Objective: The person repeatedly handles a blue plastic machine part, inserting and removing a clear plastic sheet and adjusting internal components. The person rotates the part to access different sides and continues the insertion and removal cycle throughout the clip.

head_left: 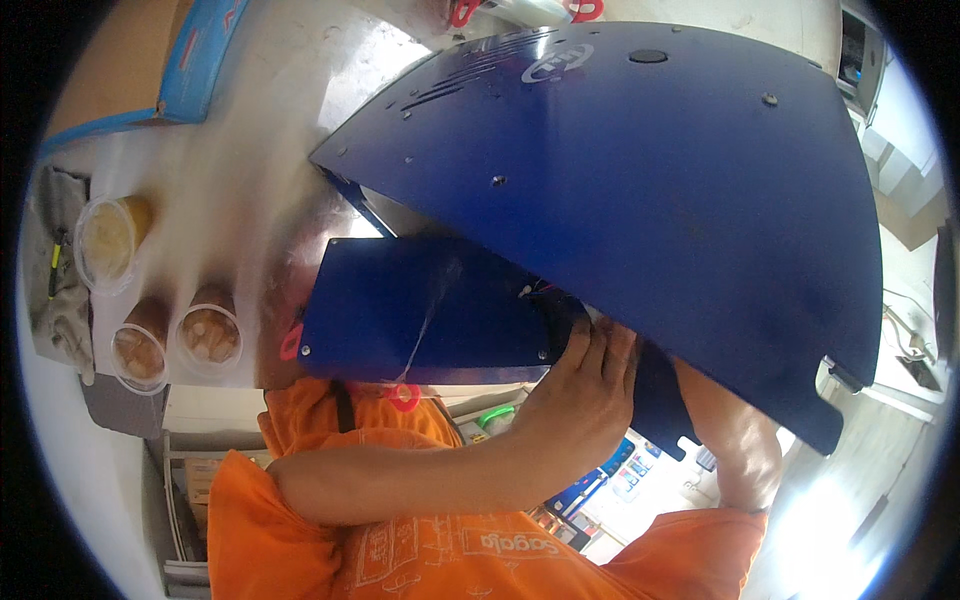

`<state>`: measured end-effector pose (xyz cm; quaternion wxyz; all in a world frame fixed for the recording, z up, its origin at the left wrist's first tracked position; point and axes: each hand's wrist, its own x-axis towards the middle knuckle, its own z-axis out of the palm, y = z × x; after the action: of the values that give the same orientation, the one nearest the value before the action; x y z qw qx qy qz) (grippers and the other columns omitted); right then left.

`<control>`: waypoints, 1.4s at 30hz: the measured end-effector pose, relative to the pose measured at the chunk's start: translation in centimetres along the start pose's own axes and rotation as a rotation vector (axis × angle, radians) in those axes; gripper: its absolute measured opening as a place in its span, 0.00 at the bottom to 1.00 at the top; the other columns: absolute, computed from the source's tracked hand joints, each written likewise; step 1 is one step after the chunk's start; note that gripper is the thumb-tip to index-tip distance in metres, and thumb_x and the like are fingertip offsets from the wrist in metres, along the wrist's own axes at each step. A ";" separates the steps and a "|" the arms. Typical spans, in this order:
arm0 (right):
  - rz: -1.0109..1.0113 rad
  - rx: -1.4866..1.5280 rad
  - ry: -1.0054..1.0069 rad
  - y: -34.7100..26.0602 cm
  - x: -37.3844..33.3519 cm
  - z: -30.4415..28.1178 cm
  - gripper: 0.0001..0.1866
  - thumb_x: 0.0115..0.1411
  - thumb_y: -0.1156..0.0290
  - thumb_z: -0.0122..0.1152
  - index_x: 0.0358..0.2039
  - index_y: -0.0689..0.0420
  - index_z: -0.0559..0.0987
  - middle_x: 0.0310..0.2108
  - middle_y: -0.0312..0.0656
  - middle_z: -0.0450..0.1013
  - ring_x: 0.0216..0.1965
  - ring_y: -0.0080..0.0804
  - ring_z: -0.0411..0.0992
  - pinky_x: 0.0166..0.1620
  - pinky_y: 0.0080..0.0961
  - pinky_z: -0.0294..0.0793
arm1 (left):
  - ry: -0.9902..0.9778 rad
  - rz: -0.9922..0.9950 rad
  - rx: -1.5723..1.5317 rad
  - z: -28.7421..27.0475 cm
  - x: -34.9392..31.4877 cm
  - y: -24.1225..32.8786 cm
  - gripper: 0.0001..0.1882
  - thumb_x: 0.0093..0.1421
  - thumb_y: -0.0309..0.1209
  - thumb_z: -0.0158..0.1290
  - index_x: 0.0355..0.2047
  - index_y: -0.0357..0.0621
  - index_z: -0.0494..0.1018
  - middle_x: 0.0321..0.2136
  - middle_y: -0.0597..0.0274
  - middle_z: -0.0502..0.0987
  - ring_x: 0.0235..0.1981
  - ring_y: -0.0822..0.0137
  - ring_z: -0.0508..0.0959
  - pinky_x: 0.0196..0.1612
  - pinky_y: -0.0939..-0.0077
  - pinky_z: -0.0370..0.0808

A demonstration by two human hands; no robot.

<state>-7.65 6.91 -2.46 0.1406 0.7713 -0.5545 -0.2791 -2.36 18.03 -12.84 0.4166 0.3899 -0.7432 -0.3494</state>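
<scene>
Blue housing (pale logo)

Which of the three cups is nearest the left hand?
The rightmost cup, brownish; the other brownish cup and the larger yellowish cup are farther left.

I could pass a hand over the metal table between the large blue panel and the cups by the left edge. Farther off, the cardboard box blocks the left corner. Between the large panel's slanted edge and the lower blue panel I see a wedge-shaped gap, crossed by a thin blue strip at its left end (I'd enter there with care). Its right end is filled by the left hand, fingers at the opening. Beneath the large panel, the right forearm takes up room; its hand is hidden.
</scene>
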 end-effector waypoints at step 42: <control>-0.130 -0.021 0.017 -1.1 -0.1 1.7 0.03 0.53 0.75 0.58 0.28 0.59 0.73 0.19 0.41 0.74 0.19 0.39 0.77 0.20 0.30 0.77 | -0.136 -0.214 -0.667 -3.0 -1.1 -1.4 0.15 0.54 0.27 0.53 0.42 0.34 0.70 0.29 0.43 0.79 0.36 0.43 0.79 0.45 0.49 0.74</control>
<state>-7.81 7.56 -4.43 0.1351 0.8063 -0.4992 -0.2871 1.06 17.84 -13.18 0.4316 0.2840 -0.5694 -0.6394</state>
